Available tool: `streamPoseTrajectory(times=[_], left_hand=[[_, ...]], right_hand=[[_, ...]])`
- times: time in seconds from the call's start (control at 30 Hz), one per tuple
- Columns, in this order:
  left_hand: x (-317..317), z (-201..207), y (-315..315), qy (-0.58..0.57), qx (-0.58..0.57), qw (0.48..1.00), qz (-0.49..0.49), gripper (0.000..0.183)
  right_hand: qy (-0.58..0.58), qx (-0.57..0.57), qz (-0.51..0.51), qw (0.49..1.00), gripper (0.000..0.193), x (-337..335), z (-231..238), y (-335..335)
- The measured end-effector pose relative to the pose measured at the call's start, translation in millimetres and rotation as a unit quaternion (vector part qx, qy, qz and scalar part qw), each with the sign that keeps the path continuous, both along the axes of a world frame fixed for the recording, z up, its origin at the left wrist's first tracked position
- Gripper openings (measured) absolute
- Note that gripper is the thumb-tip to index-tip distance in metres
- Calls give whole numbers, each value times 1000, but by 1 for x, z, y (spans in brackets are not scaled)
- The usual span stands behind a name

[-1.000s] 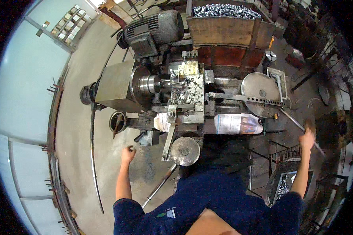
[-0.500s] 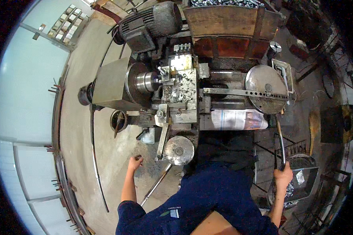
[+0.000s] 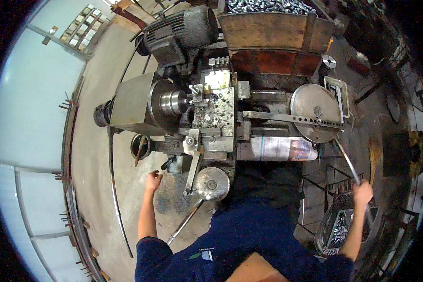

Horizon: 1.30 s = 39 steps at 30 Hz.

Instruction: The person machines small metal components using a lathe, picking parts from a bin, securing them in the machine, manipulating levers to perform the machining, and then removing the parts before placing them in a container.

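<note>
I am pulling the long lever (image 3: 348, 162) farther down, right hand (image 3: 363, 192) clamping its end; left hand (image 3: 152, 180), fingers curled, now gripping the small dark handle (image 3: 166, 163) beside the lathe (image 3: 211, 113).

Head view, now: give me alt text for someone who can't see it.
Seen from above, a person in a dark blue top stands at a metal lathe, right hand gripping a long steel lever that runs up to a round disc, left hand on a small handle at the machine's front. A wire basket of metal parts sits below the right hand.
</note>
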State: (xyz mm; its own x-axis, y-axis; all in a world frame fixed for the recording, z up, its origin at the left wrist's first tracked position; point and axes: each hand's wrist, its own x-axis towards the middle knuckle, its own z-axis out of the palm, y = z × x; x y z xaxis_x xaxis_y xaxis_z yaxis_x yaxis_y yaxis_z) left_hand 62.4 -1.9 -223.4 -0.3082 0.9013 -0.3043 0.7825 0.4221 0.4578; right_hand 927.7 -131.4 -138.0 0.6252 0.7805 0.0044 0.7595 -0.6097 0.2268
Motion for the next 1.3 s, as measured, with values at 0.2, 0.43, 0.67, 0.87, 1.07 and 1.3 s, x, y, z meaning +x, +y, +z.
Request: streamPoseTrajectory(times=[0.2,0.43,0.67,0.87,1.07,1.3], left_hand=[[35,12,51,191,33,968,-162,45],[109,-62,29,116,195,965,130,44],[52,-21,49,232,-89,959,-139,45],[18,-22,41,18,-102,990,-96,44],[-35,150,14,81,208,975,-8,34],[-96,154,-78,341,204,885,241,37]], right_hand=[[-57,12,-133,989,55,42,38,122],[-99,136,30,985,68,-6,18,121],[-8,239,158,958,60,-44,60,125],[228,346,430,802,46,-209,154,209],[238,297,699,605,33,-412,187,275],[77,14,681,728,27,-498,180,311]])
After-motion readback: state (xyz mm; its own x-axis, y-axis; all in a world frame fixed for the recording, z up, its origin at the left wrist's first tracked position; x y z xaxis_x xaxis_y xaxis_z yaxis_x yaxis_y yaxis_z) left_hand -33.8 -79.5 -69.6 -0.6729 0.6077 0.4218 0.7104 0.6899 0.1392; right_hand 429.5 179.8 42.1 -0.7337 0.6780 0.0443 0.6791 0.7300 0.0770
